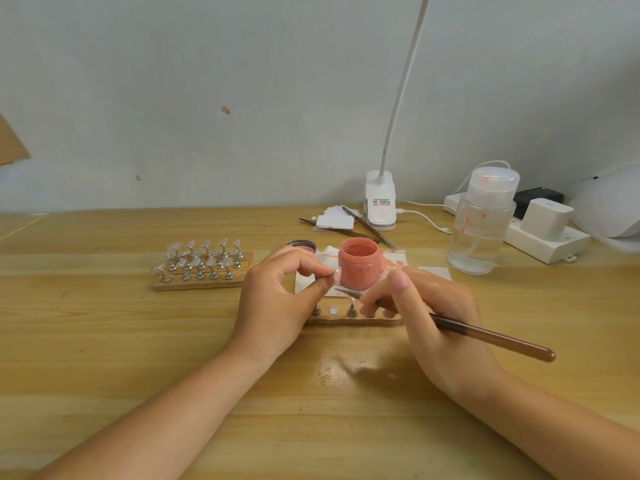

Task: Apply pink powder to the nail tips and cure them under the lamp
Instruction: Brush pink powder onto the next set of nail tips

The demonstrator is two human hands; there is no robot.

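Observation:
An open jar of pink powder (358, 263) stands on a white paper (311, 284) at the table's middle. My left hand (280, 299) pinches a small stand with a clear nail tip (335, 274) just left of the jar. My right hand (429, 317) holds a brown-handled brush (491, 337), its tip (341, 291) pointing left below the held nail. A wooden strip (346, 319) with several metal stands lies under my hands, partly hidden. The white curing lamp (613, 206) sits at the far right edge.
A second wooden rack (204, 271) with several clear nail tips lies to the left. Behind the jar is its lid (301, 244). A clip desk lamp (380, 202), tweezers (363, 225), a clear pump bottle (481, 223) and a power strip (540, 237) stand at the back right.

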